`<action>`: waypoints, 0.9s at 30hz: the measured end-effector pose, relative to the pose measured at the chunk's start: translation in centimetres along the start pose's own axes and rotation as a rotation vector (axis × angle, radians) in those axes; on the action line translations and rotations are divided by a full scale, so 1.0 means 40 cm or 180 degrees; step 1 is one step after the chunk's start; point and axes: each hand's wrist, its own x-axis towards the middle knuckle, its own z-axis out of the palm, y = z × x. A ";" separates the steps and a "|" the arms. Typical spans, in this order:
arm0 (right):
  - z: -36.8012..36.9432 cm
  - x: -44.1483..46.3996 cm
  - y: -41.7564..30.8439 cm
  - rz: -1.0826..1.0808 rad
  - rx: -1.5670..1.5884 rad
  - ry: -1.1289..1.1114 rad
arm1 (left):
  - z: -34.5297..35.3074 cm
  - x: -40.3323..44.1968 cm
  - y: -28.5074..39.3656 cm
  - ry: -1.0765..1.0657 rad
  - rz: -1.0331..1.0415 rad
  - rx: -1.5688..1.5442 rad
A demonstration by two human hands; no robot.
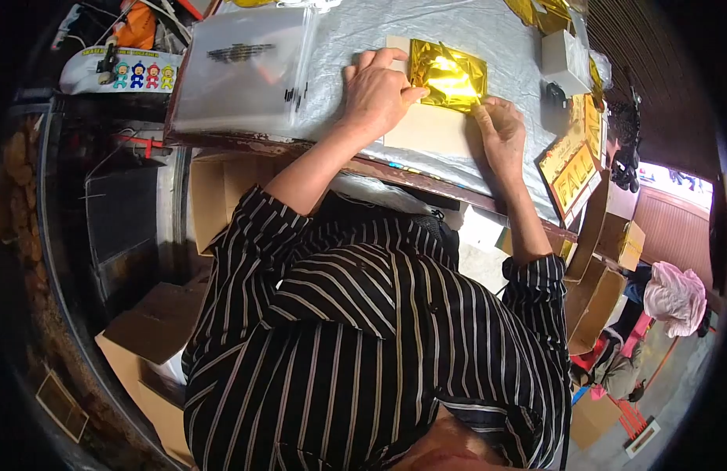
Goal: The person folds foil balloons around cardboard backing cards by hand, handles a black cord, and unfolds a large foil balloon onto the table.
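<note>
A shiny gold foil sheet point(450, 71) lies over a pale beige board point(430, 132) on the silvery table cover. My left hand point(378, 93) is at the foil's left edge, its fingers bent and its thumb at the lower left corner. At the lower right corner, my right hand point(502, 133) pinches the foil between thumb and finger. Part of the board shows below the foil and to its upper left.
A stack of clear plastic sleeves point(242, 71) lies on the table's left. To the right are a sign reading FALL point(571, 180), a white box point(565, 63) and a dark small object point(553, 98). Cardboard boxes point(595, 306) stand below the table.
</note>
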 end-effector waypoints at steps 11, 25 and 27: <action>0.007 -0.001 0.018 0.0196 -0.0187 0.0146 | -0.018 0.026 -0.002 -0.0238 0.0138 0.0107; -0.008 -0.021 0.016 0.0073 -0.0232 0.0114 | -0.003 0.195 0.005 -0.0191 0.1075 0.0019; -0.004 -0.017 0.024 0.0078 -0.0035 0.0049 | 0.012 0.247 0.002 -0.0515 0.1132 -0.0076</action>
